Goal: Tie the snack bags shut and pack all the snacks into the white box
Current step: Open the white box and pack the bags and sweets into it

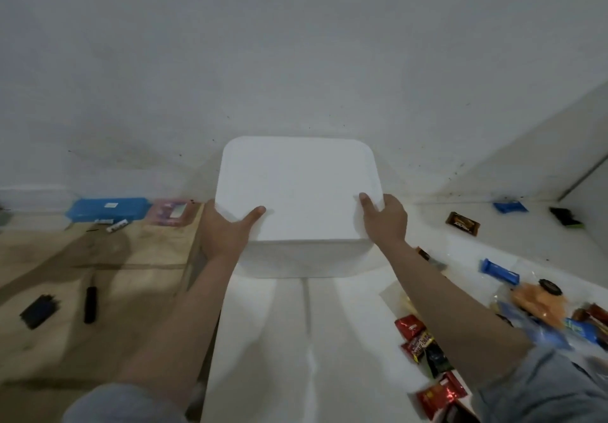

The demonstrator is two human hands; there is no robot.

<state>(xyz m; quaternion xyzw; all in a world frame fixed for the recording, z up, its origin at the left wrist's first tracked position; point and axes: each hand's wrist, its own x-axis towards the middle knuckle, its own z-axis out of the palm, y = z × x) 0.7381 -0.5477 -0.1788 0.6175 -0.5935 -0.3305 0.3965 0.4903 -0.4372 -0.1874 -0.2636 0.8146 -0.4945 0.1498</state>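
Clearly the person was at the box-handling step, not yet at tying or packing. The white box (297, 199) stood at the far end of the white table (263, 340), against the wall, and its lid looked closed, though white on white made the seam hard to see. The left hand (223, 228) gripped the near left corner, with the thumb lying on top and the other fingers hidden down the side. The right hand (385, 217) held the near right corner in the same manner, thumb on the top and fingers wrapped around the edge.

The snacks were not inside. Red packets (424, 353) lay on the near right of the table, a clear bag of orange snacks (536, 304) was further right, a blue bar (498, 271) lay beyond it, and a brown packet (462, 222) sat far right, well apart from the box.

As a judgement, the next move called for lifting the lid off or pulling the box nearer, with both hands keeping an even grip, because such light foam can slip or tilt easily.
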